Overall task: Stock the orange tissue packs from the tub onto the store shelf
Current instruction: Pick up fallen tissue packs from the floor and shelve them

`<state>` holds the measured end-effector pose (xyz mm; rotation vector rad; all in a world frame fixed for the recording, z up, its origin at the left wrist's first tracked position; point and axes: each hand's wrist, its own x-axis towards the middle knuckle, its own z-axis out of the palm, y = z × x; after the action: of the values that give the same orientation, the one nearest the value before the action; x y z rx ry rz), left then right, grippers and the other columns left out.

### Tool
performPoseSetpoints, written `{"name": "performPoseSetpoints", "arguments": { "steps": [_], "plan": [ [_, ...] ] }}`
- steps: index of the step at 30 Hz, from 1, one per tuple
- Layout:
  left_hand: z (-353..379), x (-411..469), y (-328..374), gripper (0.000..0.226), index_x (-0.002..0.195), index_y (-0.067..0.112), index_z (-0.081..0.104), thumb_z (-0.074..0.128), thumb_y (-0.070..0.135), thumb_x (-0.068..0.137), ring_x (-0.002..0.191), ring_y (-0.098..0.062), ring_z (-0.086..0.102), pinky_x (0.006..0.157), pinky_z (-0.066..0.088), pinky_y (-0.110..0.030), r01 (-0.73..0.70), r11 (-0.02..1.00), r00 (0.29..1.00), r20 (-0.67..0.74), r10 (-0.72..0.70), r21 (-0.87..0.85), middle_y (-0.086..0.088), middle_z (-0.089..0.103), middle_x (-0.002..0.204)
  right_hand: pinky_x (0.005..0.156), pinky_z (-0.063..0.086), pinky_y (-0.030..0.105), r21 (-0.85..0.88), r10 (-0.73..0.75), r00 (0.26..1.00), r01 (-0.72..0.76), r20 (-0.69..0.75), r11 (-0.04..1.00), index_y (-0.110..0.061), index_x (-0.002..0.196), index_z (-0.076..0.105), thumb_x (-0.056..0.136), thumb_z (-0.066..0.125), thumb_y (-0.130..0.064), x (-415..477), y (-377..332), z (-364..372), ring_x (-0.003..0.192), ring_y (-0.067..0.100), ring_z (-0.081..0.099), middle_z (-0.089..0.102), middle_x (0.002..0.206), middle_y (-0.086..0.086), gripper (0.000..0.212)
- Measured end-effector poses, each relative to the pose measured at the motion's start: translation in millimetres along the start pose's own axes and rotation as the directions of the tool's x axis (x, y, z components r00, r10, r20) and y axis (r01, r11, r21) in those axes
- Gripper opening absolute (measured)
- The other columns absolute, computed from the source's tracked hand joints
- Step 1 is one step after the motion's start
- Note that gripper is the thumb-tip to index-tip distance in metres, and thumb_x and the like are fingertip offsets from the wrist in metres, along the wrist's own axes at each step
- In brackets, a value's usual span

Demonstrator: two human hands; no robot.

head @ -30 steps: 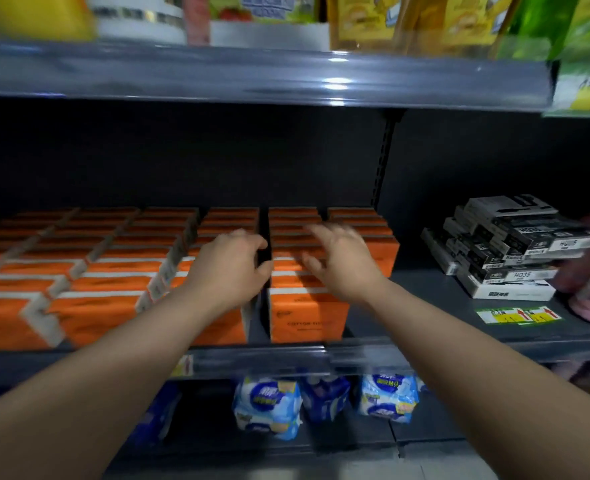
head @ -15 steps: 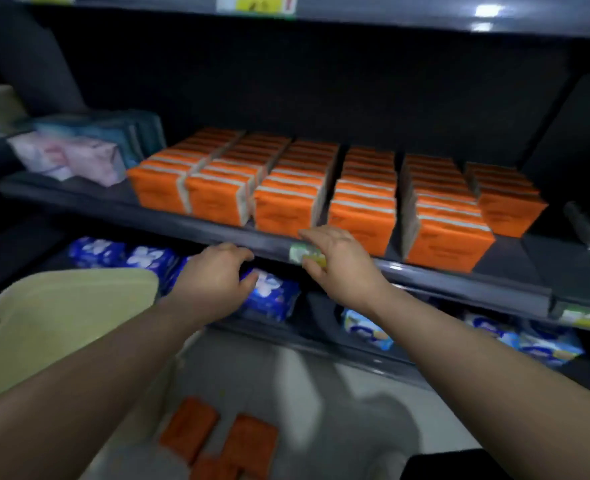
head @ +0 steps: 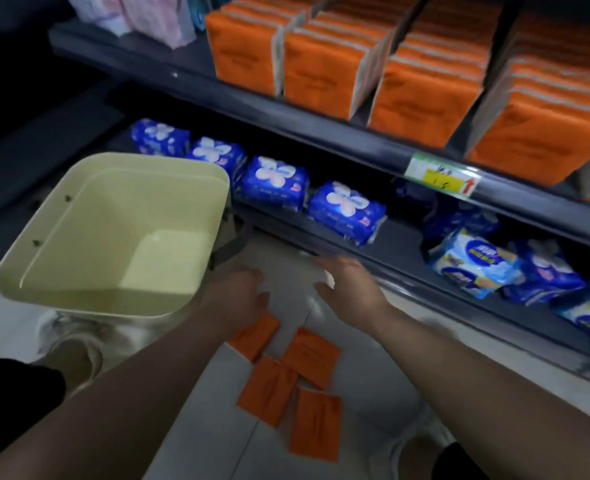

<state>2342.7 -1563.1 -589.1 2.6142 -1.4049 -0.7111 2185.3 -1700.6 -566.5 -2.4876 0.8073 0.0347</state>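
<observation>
Store aisle, dim light; pale tiled floor [head: 355, 403] in front of dark metal shelving. Upper shelf [head: 286, 129] carries rows of orange tissue packs standing upright [head: 324, 74], filling it from centre to right; pink wrapped packs [head: 148, 15] at its far left. Lower shelf holds blue wrapped packs [head: 347, 211]. Cream square plastic tub [head: 113, 299] sits on the floor at left, interior bare. Four flat orange tissue packs on the floor [head: 310, 358] lie near the tub, to its right, some overlapping. Left hand [head: 238, 299] open, fingers loosely curled, above the farthest floor pack. Right hand [head: 349, 282] open, fingers spread, holding nothing.
</observation>
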Motion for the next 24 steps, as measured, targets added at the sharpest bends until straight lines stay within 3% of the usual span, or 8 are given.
{"name": "performPoseSetpoints", "arguments": {
  "steps": [3,5,10,16,18,20,24],
  "plan": [
    [34.5,11.8,-20.9,0.033,0.102,0.007,0.057,0.046,0.036,0.088,0.095,-0.028,0.061,0.075,0.043,-0.029,0.06,0.996,0.996,0.073,-0.055,-0.071,-0.011,0.061,0.101,0.109,0.021,0.022,-0.002,0.04,0.995,-0.04,0.087,0.999,-0.02,0.142,0.041,0.094,0.051,-0.027,8.8,8.4,32.4,0.134,0.019,0.035,0.046,0.143,0.002,0.049],
    [58.1,19.0,-33.3,0.03,0.1,0.008,0.056,0.048,0.034,0.088,0.092,-0.025,0.061,0.073,0.042,-0.028,0.096,0.993,0.988,0.13,-0.086,-0.067,-0.009,0.06,0.099,0.11,0.022,0.024,0.018,0.078,0.988,-0.081,0.133,0.997,-0.022,0.142,0.04,0.095,0.05,-0.027,13.5,14.6,51.4,0.134,0.018,0.034,0.045,0.143,0.002,0.049],
    [109.1,37.2,-58.0,0.043,0.112,0.006,0.056,0.05,0.035,0.081,0.1,-0.026,0.061,0.088,0.048,-0.033,0.207,0.963,0.964,0.203,-0.172,-0.17,-0.011,0.062,0.108,0.111,0.024,0.025,0.044,0.125,0.975,-0.135,0.184,0.99,-0.021,0.141,0.043,0.093,0.053,-0.024,20.5,27.9,88.4,0.133,0.02,0.037,0.047,0.141,0.006,0.049],
    [154.6,51.5,-64.1,0.08,0.127,0.016,0.046,0.037,0.067,0.067,0.106,-0.028,0.056,0.092,0.047,-0.038,0.365,0.918,0.916,0.233,-0.326,-0.151,-0.006,0.053,0.117,0.11,0.025,0.025,0.03,0.185,0.955,-0.197,0.232,0.98,-0.021,0.141,0.044,0.093,0.054,-0.025,23.6,51.1,117.4,0.133,0.018,0.038,0.048,0.141,0.005,0.049],
    [170.6,54.3,-71.3,0.085,0.143,0.005,0.024,0.046,0.056,0.078,0.118,-0.032,0.048,0.099,0.041,-0.04,0.369,0.922,0.904,0.276,-0.327,-0.116,-0.012,0.042,0.131,0.11,0.026,0.025,0.019,0.208,0.947,-0.219,0.243,0.975,-0.021,0.14,0.044,0.094,0.053,-0.026,23.8,59.8,124.8,0.132,0.018,0.038,0.048,0.141,0.004,0.048],
    [168.5,51.6,-66.4,0.088,0.146,-0.001,0.011,0.059,0.039,0.084,0.121,-0.036,0.045,0.099,0.04,-0.043,0.406,0.905,0.885,0.302,-0.354,-0.13,-0.018,0.037,0.135,0.109,0.026,0.026,0.0,0.227,0.941,-0.235,0.251,0.972,-0.021,0.14,0.043,0.094,0.052,-0.026,24.1,66.5,129.7,0.132,0.018,0.039,0.048,0.141,0.003,0.047],
    [169.9,52.7,-67.7,0.079,0.138,0.002,0.028,0.069,0.035,0.079,0.116,-0.035,0.048,0.093,0.04,-0.038,0.365,0.924,0.906,0.273,-0.324,-0.113,-0.017,0.044,0.128,0.109,0.03,0.028,-0.008,0.262,0.929,-0.27,0.262,0.963,-0.02,0.14,0.043,0.093,0.052,-0.026,26.2,73.9,134.2,0.131,0.019,0.041,0.049,0.14,0.005,0.048]
  ]
}}
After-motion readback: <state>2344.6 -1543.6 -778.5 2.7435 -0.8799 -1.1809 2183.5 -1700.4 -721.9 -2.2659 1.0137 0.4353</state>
